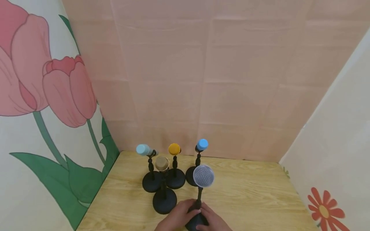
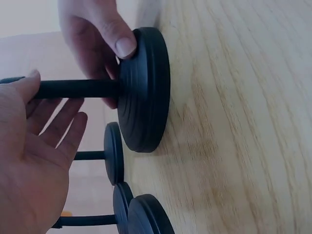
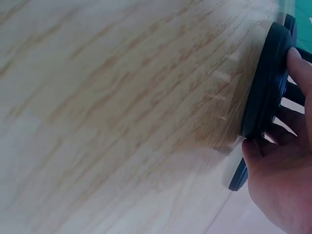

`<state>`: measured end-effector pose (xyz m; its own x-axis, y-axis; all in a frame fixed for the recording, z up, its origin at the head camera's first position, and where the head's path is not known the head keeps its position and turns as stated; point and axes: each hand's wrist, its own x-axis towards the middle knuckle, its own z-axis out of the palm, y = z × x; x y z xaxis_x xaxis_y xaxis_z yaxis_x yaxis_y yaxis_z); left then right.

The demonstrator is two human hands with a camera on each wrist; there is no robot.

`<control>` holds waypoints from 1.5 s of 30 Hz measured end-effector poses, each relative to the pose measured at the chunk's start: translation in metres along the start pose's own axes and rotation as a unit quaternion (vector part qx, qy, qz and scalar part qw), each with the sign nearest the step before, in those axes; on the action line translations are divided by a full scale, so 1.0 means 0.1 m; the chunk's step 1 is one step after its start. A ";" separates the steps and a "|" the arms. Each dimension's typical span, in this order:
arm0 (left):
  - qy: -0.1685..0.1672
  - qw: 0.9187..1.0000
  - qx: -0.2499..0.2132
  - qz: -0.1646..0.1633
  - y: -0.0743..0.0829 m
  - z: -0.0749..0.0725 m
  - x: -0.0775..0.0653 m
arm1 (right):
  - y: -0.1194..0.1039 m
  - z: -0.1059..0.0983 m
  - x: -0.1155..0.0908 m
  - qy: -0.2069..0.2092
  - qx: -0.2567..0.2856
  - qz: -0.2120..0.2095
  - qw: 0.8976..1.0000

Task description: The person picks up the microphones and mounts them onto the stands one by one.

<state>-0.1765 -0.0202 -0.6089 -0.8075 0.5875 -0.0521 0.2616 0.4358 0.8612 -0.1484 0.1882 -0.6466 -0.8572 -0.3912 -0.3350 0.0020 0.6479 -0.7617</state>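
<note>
A microphone with a silver mesh head point(image 1: 203, 176) stands on a black desk stand at the front of the table, its round base point(image 2: 144, 90) on or just over the wood. My left hand point(image 1: 177, 215) holds the stand's pole point(image 2: 78, 88) between thumb and fingers. On the other side, my right hand point(image 1: 214, 219) grips the base by its edge, thumb on top. In the right wrist view, fingers of the right hand point(image 3: 285, 165) curl under the rim of the base.
Behind and left stand more microphones on black stands: gold-topped point(image 1: 162, 163), light blue point(image 1: 143, 149), orange point(image 1: 174, 149) and bright blue point(image 1: 202, 144). A pink backdrop point(image 1: 202, 80) closes off the wooden table point(image 1: 254, 192); flower-printed panels point(image 1: 335, 144) flank it.
</note>
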 end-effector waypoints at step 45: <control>0.147 0.988 -0.042 0.005 0.23 0.06 0.09 | 0.01 0.00 0.11 0.045 -0.113 -0.101 0.987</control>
<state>-0.1746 -0.0013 -0.5924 -0.9269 0.3631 0.0953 0.2359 0.3659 0.9003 -0.1580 0.1845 -0.6510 -0.8704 -0.4744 -0.1316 -0.2796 0.6965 -0.6609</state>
